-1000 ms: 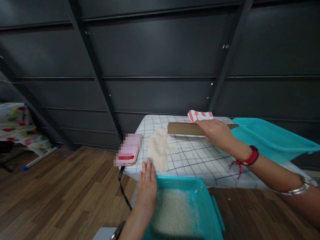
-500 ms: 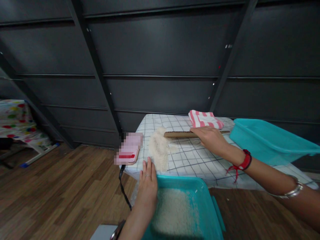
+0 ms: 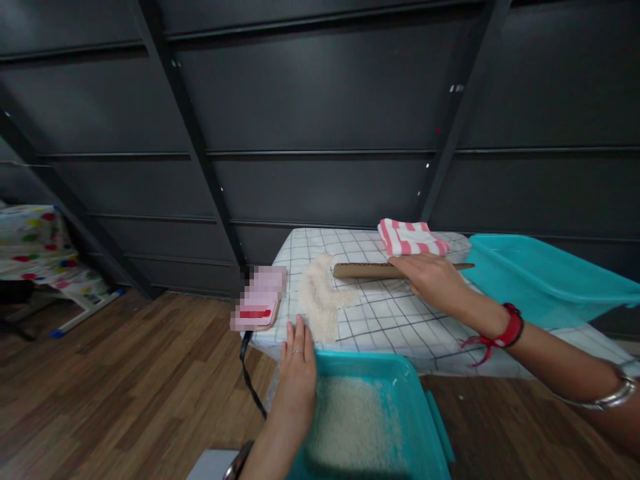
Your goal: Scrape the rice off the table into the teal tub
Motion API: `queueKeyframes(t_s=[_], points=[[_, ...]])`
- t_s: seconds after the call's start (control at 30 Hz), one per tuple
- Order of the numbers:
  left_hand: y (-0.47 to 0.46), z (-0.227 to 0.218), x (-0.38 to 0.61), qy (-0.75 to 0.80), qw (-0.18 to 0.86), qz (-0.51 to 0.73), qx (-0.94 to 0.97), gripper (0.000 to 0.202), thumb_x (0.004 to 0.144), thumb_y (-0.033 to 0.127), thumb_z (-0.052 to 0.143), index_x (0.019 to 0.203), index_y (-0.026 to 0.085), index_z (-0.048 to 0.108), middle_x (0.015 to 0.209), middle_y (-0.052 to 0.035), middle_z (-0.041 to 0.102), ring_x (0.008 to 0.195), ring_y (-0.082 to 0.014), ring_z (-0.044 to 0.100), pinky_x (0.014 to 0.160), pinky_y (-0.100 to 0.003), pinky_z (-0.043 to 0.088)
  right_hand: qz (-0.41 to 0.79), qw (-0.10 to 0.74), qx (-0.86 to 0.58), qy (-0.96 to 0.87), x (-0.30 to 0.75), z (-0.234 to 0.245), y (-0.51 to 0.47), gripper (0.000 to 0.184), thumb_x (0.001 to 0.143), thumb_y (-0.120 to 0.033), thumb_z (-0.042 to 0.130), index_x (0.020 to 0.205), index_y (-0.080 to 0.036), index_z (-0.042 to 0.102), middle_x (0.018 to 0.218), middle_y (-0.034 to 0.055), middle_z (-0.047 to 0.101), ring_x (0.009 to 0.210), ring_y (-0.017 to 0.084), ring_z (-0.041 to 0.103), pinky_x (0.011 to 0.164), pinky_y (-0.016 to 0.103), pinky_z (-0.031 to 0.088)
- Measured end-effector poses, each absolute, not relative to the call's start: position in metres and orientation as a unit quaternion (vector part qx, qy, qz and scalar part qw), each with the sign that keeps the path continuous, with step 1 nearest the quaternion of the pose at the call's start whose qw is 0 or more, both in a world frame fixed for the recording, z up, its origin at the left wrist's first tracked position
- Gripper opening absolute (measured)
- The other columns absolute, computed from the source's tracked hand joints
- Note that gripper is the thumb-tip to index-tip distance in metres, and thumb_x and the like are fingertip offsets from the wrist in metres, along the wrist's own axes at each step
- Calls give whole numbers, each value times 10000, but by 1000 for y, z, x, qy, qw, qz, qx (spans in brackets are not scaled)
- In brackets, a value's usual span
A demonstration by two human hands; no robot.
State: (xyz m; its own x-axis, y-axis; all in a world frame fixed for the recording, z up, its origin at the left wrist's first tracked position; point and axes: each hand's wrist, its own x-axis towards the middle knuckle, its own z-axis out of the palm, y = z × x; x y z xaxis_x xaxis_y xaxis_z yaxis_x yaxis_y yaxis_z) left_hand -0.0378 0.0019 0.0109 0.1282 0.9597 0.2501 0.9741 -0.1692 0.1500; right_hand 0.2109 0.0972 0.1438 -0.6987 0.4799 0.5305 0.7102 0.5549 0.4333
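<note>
1. The heap of pale grains [image 3: 323, 303] lies on the left part of the table [image 3: 395, 333], on checked cloth; its long axis runs from the far side toward the near edge, with a thin spur reaching right.
2. The cardboard [image 3: 367, 271] lies to the heap's right, its long axis running left to right, roughly square to the heap's. Its left end is just beside the heap's far half, and the spur lies on its near side. Whether its lower edge touches the cloth, I cannot tell.
3. The right hand [image 3: 433, 283] pinches the cardboard by its upper edge, right of its middle, well apart from the heap.
4. The left hand [image 3: 297, 377] is nearer to the heap: fingertips just beside its near left corner, fingers straight and together, thumb hidden, palm along the left side of the turquoise tray [image 3: 360, 358].
5. That tray, with more grains [image 3: 353, 423] inside, sits directly on the heap's near side, at the table's edge.
</note>
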Motion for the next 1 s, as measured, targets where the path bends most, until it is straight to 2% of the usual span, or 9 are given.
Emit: queueKeyframes(t_s=[0.1, 0.23, 0.4, 0.57, 0.67, 0.77, 0.87, 1.0], points=[[2, 10, -38, -644, 31, -149, -750, 880, 528, -161, 294, 1371, 86, 244, 1424, -214, 226, 1279, -315, 39, 1004, -555, 306, -303, 189, -303, -884, 218, 146, 81, 443, 640, 56, 375, 979, -116, 603, 852, 83, 694, 733, 178, 627, 670, 300, 485], [2, 10, -39, -645, 44, -141, -749, 845, 517, -164, 300, 1330, 63, 324, 1425, -212, 232, 1287, -319, 62, 1004, -535, 326, -291, 203, -266, -896, 228, 155, 57, 461, 628, 47, 354, 981, -125, 595, 851, 71, 694, 740, 171, 630, 670, 293, 496], [2, 14, -36, -654, 40, -131, -744, 837, 514, -171, 285, 1317, 57, 342, 1414, -213, 265, 1281, -318, 76, 1001, -540, 322, -349, 230, -279, -865, 228, 161, 60, 436, 653, 38, 341, 968, -126, 594, 856, 79, 689, 760, 186, 628, 672, 306, 490], [1, 19, -35, -659, 32, -123, -742, 801, 518, -179, 266, 1288, 13, 372, 1408, -237, 243, 1273, -323, 58, 1006, -532, 318, -362, 179, -340, -850, 220, 153, 77, 394, 687, 44, 355, 944, -118, 605, 816, 87, 688, 677, 189, 620, 604, 304, 471], [1, 18, -35, -654, 32, -129, -745, 796, 527, -179, 257, 1292, 8, 367, 1407, -244, 230, 1268, -321, 33, 1005, -539, 313, -341, 173, -317, -868, 220, 147, 70, 383, 688, 42, 355, 933, -108, 608, 803, 90, 688, 652, 180, 616, 589, 294, 474], [1, 16, -36, -650, 31, -137, -747, 828, 536, -178, 267, 1336, 33, 304, 1412, -239, 218, 1269, -318, 24, 1009, -548, 300, -332, 198, -278, -879, 223, 147, 53, 405, 662, 51, 332, 919, -88, 613, 805, 100, 689, 670, 182, 623, 601, 297, 489], [1, 13, -37, -646, 33, -150, -748, 893, 546, -174, 282, 1394, 79, 164, 1416, -236, 203, 1271, -316, 26, 1012, -558, 284, -318, 218, -261, -885, 223, 148, 35, 431, 646, 58, 321, 910, -101, 623, 798, 88, 693, 694, 182, 629, 624, 304, 504], [1, 9, -39, -632, 47, -170, -754, 921, 568, -175, 265, 1410, 122, 38, 1421, -218, 204, 1275, -309, 27, 1005, -562, 298, -272, 240, -281, -888, 220, 152, 13, 389, 708, 30, 319, 842, -146, 639, 730, 49, 690, 624, 167, 622, 576, 294, 514]])
